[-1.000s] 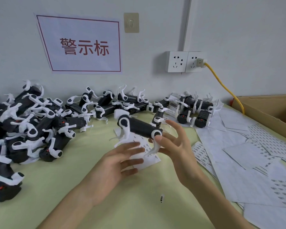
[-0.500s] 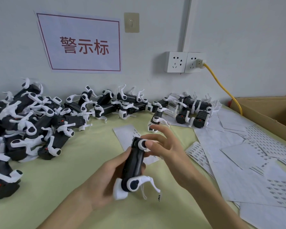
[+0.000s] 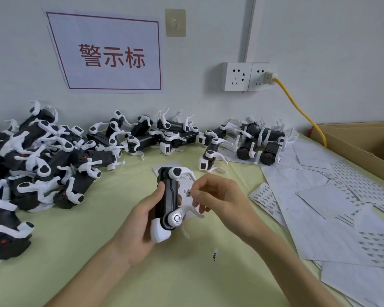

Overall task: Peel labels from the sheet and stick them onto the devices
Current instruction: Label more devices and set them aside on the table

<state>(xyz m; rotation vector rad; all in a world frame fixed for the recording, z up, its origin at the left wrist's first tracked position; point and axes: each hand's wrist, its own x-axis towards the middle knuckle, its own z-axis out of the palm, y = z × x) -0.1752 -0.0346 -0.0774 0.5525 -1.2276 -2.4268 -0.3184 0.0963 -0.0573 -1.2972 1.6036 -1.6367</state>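
My left hand (image 3: 140,222) grips a black and white device (image 3: 167,200) upright over the middle of the table, thumb on its left side. Just right of the device, my right hand (image 3: 217,200) pinches a small printed label (image 3: 189,193) between thumb and fingertips. A white label sheet (image 3: 186,180) lies on the table behind the device, mostly hidden by it and my hands. A loose label (image 3: 214,255) lies on the yellow-green table (image 3: 75,251) nearer to me.
A pile of black and white devices (image 3: 38,160) fills the left and back of the table, with more devices (image 3: 251,140) at the back right. Label sheets (image 3: 341,207) cover the right side. A cardboard box (image 3: 359,140) and yellow cable (image 3: 302,111) sit far right.
The device went from lying across both hands to standing upright in my left hand. My right hand let go of its top end and now pinches a label beside it.
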